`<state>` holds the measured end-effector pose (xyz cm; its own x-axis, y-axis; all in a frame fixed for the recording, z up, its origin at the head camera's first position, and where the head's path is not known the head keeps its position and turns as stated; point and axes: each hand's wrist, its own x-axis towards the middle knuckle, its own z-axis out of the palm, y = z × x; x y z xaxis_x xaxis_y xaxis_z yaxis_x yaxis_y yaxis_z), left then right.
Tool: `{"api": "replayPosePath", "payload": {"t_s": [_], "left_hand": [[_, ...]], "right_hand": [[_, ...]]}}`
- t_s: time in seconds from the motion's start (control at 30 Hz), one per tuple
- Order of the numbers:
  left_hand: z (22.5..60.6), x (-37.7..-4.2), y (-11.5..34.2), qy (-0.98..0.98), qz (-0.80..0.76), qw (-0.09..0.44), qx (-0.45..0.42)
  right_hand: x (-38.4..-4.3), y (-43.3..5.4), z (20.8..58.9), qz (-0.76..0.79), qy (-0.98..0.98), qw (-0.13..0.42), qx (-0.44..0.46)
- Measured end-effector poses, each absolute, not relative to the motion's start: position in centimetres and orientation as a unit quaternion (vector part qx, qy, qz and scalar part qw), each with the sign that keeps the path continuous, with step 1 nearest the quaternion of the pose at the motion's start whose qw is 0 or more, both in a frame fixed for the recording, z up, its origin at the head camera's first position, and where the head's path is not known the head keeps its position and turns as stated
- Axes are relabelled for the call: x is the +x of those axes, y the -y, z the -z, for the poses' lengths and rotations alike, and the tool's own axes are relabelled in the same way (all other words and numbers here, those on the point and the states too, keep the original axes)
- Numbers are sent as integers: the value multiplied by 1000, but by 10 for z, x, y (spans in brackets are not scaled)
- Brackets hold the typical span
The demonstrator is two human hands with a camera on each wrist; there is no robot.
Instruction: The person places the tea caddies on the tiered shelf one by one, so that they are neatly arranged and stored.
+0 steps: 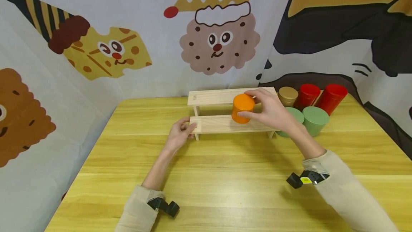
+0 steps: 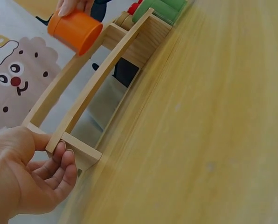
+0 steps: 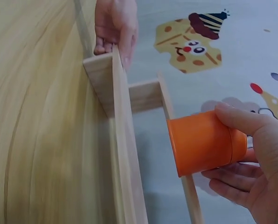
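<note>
A pale wooden two-step rack [image 1: 214,124] stands on the table, its upper board behind the lower one. My left hand [image 1: 179,133] pinches the left end of the lower board, thumb on top and fingers below, as the left wrist view also shows. An orange canister [image 1: 242,108] is gripped in my right hand [image 1: 273,109], thumb on the near side and fingers on the far side. In the left wrist view the canister [image 2: 76,31] is held up over the boards. It is tilted slightly in the head view, overlapping the lower board.
Right of the rack stand two green canisters [image 1: 315,120], with a gold canister [image 1: 287,96] and two red canisters [image 1: 331,97] behind them. A cloth [image 1: 164,81] printed with cartoon snacks hangs behind the wooden table [image 1: 206,185].
</note>
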<state>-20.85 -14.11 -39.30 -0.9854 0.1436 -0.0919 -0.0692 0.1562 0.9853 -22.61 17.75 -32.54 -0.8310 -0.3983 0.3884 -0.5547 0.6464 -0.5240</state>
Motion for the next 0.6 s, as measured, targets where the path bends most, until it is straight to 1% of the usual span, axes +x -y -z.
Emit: {"api": "replayPosePath", "payload": {"t_s": [0.23, 0.6], "left_hand": [[393, -208, 141, -758, -646, 82, 24], [392, -209, 140, -760, -645, 80, 21]], "right_hand": [[-232, -152, 330, -330, 894, 101, 285], [-237, -117, 338, -358, 874, 110, 310]]}}
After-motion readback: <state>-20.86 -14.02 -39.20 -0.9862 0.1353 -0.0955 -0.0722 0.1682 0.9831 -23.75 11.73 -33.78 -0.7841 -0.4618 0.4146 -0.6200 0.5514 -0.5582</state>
